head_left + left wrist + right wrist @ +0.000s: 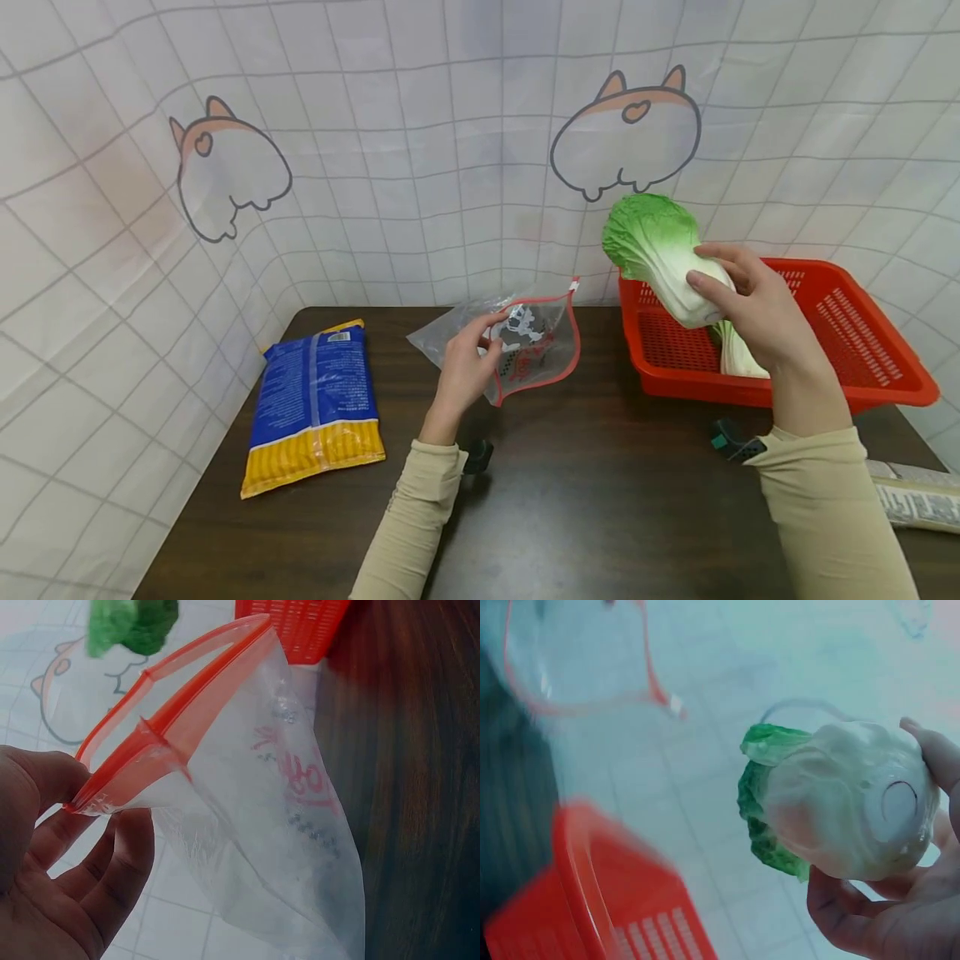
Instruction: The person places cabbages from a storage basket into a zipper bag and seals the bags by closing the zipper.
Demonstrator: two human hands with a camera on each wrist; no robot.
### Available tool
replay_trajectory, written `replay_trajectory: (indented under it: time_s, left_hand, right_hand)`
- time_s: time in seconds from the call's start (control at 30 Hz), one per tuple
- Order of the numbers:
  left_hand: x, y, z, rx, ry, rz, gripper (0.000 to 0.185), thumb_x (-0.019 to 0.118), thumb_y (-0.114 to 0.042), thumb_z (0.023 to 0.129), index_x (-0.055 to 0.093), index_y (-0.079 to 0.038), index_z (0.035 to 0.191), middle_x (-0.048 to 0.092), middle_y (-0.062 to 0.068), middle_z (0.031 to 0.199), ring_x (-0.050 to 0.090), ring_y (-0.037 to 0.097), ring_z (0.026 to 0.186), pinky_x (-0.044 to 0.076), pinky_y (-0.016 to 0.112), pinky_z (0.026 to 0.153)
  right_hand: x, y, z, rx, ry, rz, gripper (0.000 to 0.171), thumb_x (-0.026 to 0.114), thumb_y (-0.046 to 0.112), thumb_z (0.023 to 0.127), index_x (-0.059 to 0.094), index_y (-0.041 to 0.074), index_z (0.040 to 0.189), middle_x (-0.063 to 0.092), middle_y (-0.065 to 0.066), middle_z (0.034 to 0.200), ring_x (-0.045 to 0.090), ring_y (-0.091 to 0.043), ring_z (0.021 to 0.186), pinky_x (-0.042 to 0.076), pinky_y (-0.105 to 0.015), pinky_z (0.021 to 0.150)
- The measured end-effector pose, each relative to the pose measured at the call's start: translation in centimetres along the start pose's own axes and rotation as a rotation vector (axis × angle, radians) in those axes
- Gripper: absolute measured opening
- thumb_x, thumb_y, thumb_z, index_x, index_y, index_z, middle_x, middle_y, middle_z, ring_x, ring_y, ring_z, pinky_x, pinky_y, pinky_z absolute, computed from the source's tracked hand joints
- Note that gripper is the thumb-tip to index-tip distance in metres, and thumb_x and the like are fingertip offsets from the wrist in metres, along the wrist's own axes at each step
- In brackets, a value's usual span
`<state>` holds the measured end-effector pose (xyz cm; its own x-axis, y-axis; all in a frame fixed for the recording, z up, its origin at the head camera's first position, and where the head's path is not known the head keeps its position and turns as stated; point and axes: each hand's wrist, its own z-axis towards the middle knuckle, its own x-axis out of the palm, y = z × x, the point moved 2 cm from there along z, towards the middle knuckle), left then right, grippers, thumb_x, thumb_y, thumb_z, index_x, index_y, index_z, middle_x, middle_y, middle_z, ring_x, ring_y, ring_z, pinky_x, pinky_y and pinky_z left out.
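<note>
Left hand (467, 367) raised over the dark tabletop (570, 500), left of the red basket (847, 333), fingers (112, 862) and thumb pinching one end of the red zip edge of a clear zip bag (525, 342). Bag mouth parted, two red lips standing apart in the left wrist view, clear film hanging down toward the tabletop. Right hand (757, 317) lifted above the red basket's near-left part, fingers (870, 915) curled round the white base of a napa cabbage (663, 250), leafy green end pointing up and left, away from the wrist. Cabbage clear of the basket rim and apart from the bag, open air between bag mouth and cabbage. Second pale cabbage piece (738, 354) lying inside the basket, just under the right hand.

Basket sitting at the back right of the tabletop, close to the curtain. Blue and yellow packet (315, 408) flat on the tabletop, well to the left of the basket, near the left edge. Bare wood between packet and basket, under both forearms. Printed wrapped package (915, 496) at the right edge, in front of the basket. White gridded curtain (420, 167) with cartoon animal prints behind and to the left of the tabletop.
</note>
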<state>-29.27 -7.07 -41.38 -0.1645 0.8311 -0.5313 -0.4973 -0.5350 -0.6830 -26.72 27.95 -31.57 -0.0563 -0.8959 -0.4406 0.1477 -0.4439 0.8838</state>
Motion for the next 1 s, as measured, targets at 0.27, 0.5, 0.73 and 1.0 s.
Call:
replay_trajectory:
  time_s: [0.27,0.5,0.73,1.0]
  left_hand:
    - [-0.3,-0.2,0.1,0.01,0.028,0.017,0.039,0.061,-0.004,0.093,0.063,-0.014,0.13,0.066,0.005,0.122,0.062,0.016,0.079,0.042,0.028,0.054]
    - [-0.5,-0.1,0.1,0.031,0.022,0.03,0.039,0.062,-0.004,0.092,0.064,-0.013,0.13,0.065,0.003,0.124,0.063,0.016,0.079,0.045,0.03,0.06]
    - [-0.8,-0.2,-0.1,0.017,0.019,0.022,0.038,0.061,-0.005,0.093,0.064,-0.012,0.13,0.065,0.004,0.126,0.064,0.017,0.081,0.042,0.028,0.054]
    - [-0.8,-0.4,0.1,0.042,0.016,0.049,0.039,0.062,-0.004,0.092,0.064,-0.013,0.13,0.067,0.004,0.115,0.058,0.013,0.073,0.04,0.026,0.053]
  right_hand:
    - [3.0,1.1,-3.2,-0.146,-0.085,0.469,0.04,0.059,0.011,0.097,0.054,0.013,0.136,0.05,-0.009,0.124,0.051,-0.02,0.098,0.051,-0.016,0.074]
    - [4.8,1.7,-5.2,-0.275,-0.081,0.638,0.04,0.052,0.0,0.098,0.054,0.006,0.137,0.05,-0.012,0.123,0.05,-0.021,0.1,0.053,-0.018,0.077]
    - [5.7,2.3,-5.9,-0.304,-0.079,0.611,0.04,0.053,-0.003,0.096,0.056,0.004,0.136,0.053,-0.012,0.124,0.052,-0.019,0.097,0.052,-0.018,0.075]
    - [6.3,2.5,-6.1,-0.308,0.015,0.432,0.043,0.056,-0.005,0.094,0.056,0.004,0.136,0.054,-0.005,0.133,0.052,-0.019,0.105,0.05,-0.017,0.076]
